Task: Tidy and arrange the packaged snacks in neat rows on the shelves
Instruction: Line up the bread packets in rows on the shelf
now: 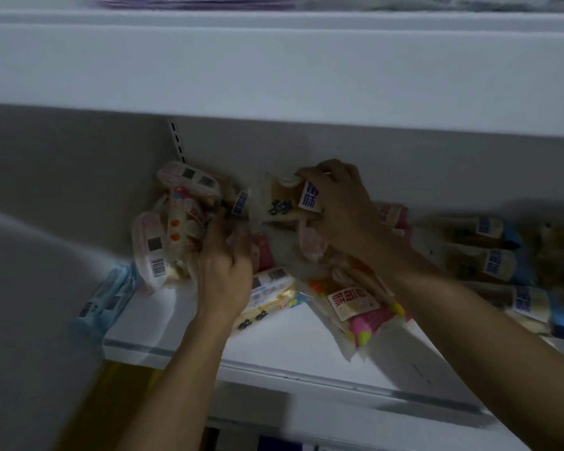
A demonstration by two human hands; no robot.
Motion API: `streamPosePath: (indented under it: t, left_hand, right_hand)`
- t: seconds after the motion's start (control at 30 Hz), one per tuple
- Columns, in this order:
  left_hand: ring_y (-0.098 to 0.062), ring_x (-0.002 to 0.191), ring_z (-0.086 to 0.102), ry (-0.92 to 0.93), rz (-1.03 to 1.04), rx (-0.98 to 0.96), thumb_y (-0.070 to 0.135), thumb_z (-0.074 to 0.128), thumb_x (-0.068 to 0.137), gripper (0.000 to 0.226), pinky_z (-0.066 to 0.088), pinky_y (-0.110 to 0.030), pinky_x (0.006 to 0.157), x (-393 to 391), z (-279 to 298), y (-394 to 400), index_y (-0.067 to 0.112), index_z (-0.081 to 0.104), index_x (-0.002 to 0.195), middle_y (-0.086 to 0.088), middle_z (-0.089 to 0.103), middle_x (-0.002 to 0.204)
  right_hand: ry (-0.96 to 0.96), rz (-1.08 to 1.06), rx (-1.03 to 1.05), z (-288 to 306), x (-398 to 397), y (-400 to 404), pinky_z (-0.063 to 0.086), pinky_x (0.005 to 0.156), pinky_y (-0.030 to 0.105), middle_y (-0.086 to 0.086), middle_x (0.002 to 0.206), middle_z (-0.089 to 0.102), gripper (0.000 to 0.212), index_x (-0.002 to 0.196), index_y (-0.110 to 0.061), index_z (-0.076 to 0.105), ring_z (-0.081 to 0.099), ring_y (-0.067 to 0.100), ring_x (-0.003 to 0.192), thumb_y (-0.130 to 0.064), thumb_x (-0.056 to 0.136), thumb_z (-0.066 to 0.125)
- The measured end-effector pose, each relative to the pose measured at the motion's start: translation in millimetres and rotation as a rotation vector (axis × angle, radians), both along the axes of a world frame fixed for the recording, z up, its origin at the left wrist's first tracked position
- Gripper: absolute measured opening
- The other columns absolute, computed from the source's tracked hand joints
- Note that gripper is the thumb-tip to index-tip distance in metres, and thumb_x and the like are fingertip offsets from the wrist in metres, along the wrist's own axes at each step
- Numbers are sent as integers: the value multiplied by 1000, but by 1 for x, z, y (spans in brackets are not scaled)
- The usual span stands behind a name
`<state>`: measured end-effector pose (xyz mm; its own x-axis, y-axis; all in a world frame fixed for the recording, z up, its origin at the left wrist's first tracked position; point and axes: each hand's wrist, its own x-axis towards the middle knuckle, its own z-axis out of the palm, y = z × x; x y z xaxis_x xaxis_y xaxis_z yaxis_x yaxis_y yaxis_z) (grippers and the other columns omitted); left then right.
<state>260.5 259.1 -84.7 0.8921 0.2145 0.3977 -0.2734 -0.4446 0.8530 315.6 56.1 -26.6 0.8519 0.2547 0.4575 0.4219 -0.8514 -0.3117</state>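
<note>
On the white shelf (290,346), a pink-ended packet (362,312) lies nearest. Further in, the left hand (223,265) curls its grip around packets in the jumbled snack pile (176,222), while the right hand (336,206) holds a labelled packet (293,200) up by the back wall.

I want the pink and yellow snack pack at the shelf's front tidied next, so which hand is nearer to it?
Right. The right hand grips a pack further back, its forearm passing just above the pink and yellow pack. The left hand is off to its left, on other packs.
</note>
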Motion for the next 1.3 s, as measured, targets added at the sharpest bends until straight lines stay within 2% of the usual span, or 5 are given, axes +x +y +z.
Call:
streamPosePath:
  t: [0.23,0.5,0.6,1.13,1.3]
  left_hand:
    - [-3,98,69,9,-298,-237,31,66,98,29,56,-21,78,-20,27,-85,10,64,118,6,73,107]
    - [-15,90,75,120,-476,-382,17,65,100,15,61,-32,67,-62,10,-180,18,66,115,5,77,100]
    - [-3,88,70,120,-455,-369,31,72,92,30,55,-21,74,-84,-3,-209,19,56,114,5,72,98]
    - [-11,68,58,171,-349,-3,24,56,101,10,45,-21,60,-152,-47,-255,26,54,91,11,62,78]
    - [-6,69,56,168,-288,175,24,54,103,10,41,-16,57,-156,-51,-266,25,49,94,9,58,73]
  right_hand:
    - [169,-108,350,-2,-96,-77,42,94,5,-5,150,28,83,139,-41,44,47,-2,117,-31,69,89]
    - [278,-389,937,-24,-203,-175,59,78,45,3,96,74,34,91,-21,63,71,24,91,-33,74,90]
    - [234,-474,1106,-25,-229,-205,51,65,27,5,87,74,11,86,-11,69,69,16,83,-16,87,78]
    - [222,-525,522,-54,-269,-254,41,58,11,-16,88,65,30,123,-32,68,62,-1,76,-22,94,71]
    - [229,-476,235,-65,-266,-257,51,83,29,0,130,67,40,137,-17,62,65,17,99,-15,97,64]
